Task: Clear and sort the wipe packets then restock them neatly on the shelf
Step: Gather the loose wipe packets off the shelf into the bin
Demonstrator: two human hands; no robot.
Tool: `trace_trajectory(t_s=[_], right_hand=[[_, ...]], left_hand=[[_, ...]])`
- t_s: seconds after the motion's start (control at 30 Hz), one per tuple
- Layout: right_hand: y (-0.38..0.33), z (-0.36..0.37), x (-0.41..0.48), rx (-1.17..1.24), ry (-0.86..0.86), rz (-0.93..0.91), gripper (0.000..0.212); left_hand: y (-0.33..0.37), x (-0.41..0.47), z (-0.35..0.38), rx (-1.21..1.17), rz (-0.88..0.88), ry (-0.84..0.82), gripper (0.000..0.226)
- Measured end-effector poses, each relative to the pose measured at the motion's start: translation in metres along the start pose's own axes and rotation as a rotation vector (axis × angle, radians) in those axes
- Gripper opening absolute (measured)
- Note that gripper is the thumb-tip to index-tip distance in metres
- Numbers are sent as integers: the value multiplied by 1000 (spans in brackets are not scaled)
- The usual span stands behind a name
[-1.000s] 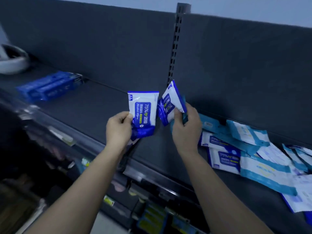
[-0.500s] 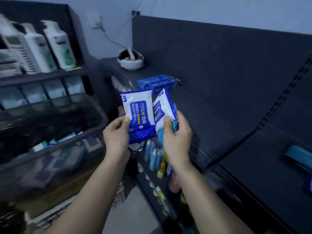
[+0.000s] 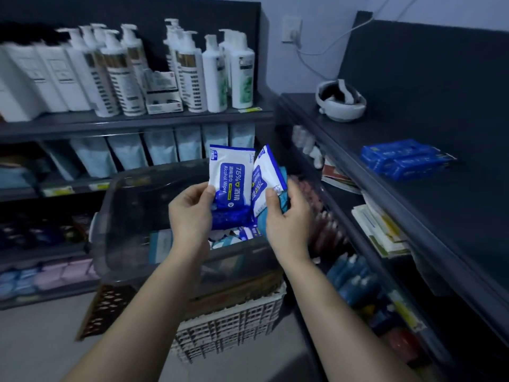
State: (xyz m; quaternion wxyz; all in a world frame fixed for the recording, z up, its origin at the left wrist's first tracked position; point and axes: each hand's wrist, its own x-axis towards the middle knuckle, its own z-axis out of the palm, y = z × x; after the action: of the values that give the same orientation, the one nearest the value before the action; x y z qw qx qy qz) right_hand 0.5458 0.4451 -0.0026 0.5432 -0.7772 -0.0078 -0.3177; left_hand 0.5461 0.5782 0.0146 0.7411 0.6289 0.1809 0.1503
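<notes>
My left hand (image 3: 192,213) grips a blue-and-white alcohol wipe packet (image 3: 230,175) by its lower edge, label facing me. Beside it, my right hand (image 3: 287,216) pinches a second wipe packet (image 3: 265,177) together with a teal packet (image 3: 283,194) behind it. Both hands hover over a clear plastic bin (image 3: 132,205). Several wipe packets (image 3: 234,237) lie in the bin's bottom. The dark shelf (image 3: 413,194) is to the right, with a stack of blue packets (image 3: 405,159) lying on it.
The bin sits on stacked crates (image 3: 234,323) on the floor. White pump bottles (image 3: 124,70) fill the shelving at the left. A white round device (image 3: 341,103) rests at the shelf's far end. Lower shelves at the right hold bottles and paper packs.
My view has swung left, away from the loose packets on the shelf, toward the bin. Both hands have carried their packets over the bin, keeping the same hold.
</notes>
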Motion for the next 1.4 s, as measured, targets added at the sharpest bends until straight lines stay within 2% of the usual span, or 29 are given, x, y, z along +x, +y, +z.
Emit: trace_trajectory(t_s=[0.1, 0.2, 0.33, 0.4, 0.53, 0.63, 0.7, 0.8, 0.93, 1.03, 1.17, 1.4], right_hand=[[6, 35, 10, -60, -104, 9, 19], [22, 67, 22, -169, -257, 25, 22], [45, 101, 34, -318, -526, 36, 20], [58, 117, 41, -424, -638, 18, 25], [92, 147, 50, -652, -943, 2, 37], [116, 159, 54, -793, -1260, 36, 57], [125, 162, 56, -847, -1346, 16, 65], [130, 164, 62, -880, -1335, -11, 71], [131, 158, 72, -885, -1216, -38, 69], [126, 146, 75, -884, -1091, -51, 68], [112, 114, 78, -898, -893, -18, 65], [75, 18, 68, -955, -549, 57, 59]], left_hand=[[-7, 40, -23, 167, 61, 47, 16], [-20, 79, -44, 461, 116, 70, 13], [-42, 117, -62, 824, 81, 80, 15], [-53, 133, -68, 1004, 72, 62, 15], [-74, 160, -76, 1352, -66, -126, 22], [-88, 172, -73, 1534, -125, -301, 46], [-94, 176, -69, 1600, -114, -378, 65], [-98, 179, -58, 1676, -53, -416, 77], [-89, 187, -40, 1711, 137, -424, 61], [-80, 189, -24, 1716, 301, -452, 49], [-68, 186, -3, 1689, 502, -532, 53], [-46, 146, 48, 1593, 882, -677, 38]])
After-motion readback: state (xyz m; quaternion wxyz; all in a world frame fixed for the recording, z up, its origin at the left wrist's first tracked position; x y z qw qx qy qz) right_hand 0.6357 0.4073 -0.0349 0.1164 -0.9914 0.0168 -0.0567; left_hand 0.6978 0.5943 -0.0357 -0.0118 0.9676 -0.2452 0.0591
